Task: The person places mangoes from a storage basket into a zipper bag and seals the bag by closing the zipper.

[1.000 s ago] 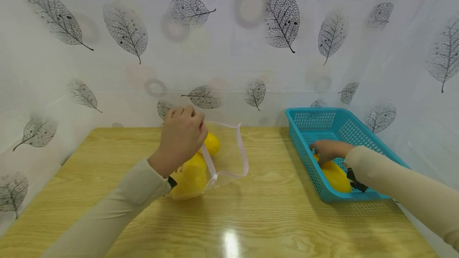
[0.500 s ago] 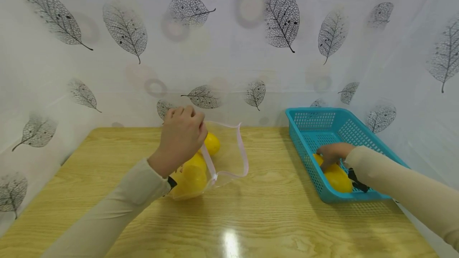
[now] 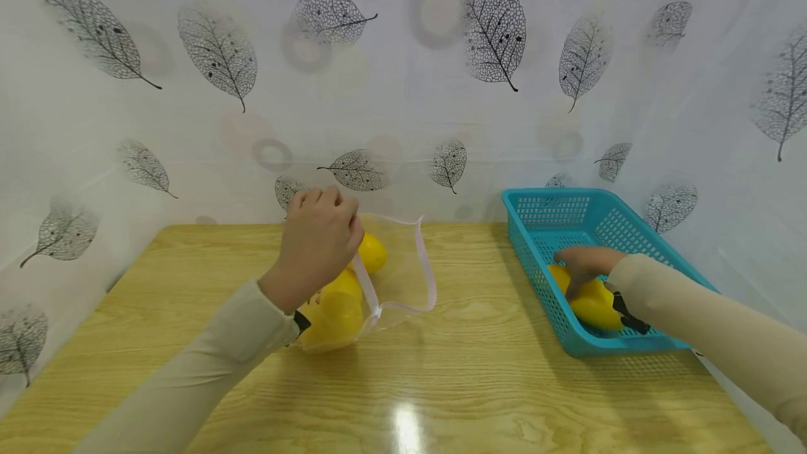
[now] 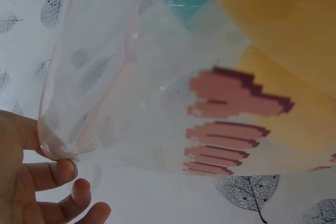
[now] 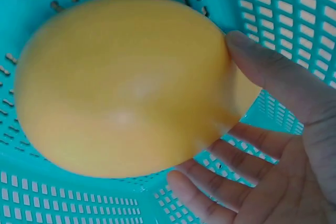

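Inside the blue basket [image 3: 527,258] at the right of the tabletop [image 3: 466,363], our right hand [image 3: 588,268] curls thumb and fingers round one end of a lemon [image 3: 597,305]; whether it is clear of the bottom we cannot tell. Farther left, our left hand [image 3: 320,233] pinches the rim of a clear bag [image 3: 405,279], its mouth gaping, with other lemons [image 3: 373,255] inside. We judge the step to be gathering this lemon; next we would need a firm grip, then a lift leftward into the bag's mouth

Pale leaf-printed sheet [image 3: 391,111] behind and beside a wood-grain tabletop [image 3: 485,384].
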Demonstrator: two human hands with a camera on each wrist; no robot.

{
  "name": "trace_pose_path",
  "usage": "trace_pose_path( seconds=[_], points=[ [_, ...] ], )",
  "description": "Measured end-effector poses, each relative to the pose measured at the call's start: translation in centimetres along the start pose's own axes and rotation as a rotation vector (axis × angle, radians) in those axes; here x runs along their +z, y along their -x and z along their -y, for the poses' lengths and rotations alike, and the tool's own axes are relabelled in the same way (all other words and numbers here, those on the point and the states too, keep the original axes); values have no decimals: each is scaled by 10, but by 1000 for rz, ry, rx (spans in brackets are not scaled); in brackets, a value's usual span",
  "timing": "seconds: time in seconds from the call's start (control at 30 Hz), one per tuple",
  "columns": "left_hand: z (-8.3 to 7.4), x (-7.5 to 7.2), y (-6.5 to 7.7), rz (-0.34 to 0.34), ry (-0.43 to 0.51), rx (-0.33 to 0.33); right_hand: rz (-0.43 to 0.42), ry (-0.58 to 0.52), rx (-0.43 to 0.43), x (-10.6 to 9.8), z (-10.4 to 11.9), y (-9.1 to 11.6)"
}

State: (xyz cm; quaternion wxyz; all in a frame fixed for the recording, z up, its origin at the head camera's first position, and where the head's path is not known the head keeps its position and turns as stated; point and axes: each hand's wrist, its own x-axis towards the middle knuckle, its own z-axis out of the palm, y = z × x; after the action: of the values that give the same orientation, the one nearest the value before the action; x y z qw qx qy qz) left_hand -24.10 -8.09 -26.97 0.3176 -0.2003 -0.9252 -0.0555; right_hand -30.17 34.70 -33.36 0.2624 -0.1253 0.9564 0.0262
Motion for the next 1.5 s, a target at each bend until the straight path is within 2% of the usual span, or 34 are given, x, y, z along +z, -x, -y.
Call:
trace_pose_path(
  seconds=[0.37, 0.57, 0.7, 0.87, 1.07, 1.5],
  points=[
    [1, 2, 0, 2, 14, 1, -5, -13, -80, -3, -15, -4],
    [1, 2, 0, 7, 3, 2, 49, 21, -36, 1, -22, 0],
    [1, 2, 0, 4, 4, 1, 92, -11, -3, 3, -28, 2],
    [1, 1, -1, 8, 7, -1, 95, -48, -7, 3, -31, 1],
    [0, 1, -1, 16, 9, -2, 69, -106, 12, -1, -35, 0],
    [0, 2, -1, 14, 11, -5, -16, -71, -17, -2, -56, -5]
  ],
)
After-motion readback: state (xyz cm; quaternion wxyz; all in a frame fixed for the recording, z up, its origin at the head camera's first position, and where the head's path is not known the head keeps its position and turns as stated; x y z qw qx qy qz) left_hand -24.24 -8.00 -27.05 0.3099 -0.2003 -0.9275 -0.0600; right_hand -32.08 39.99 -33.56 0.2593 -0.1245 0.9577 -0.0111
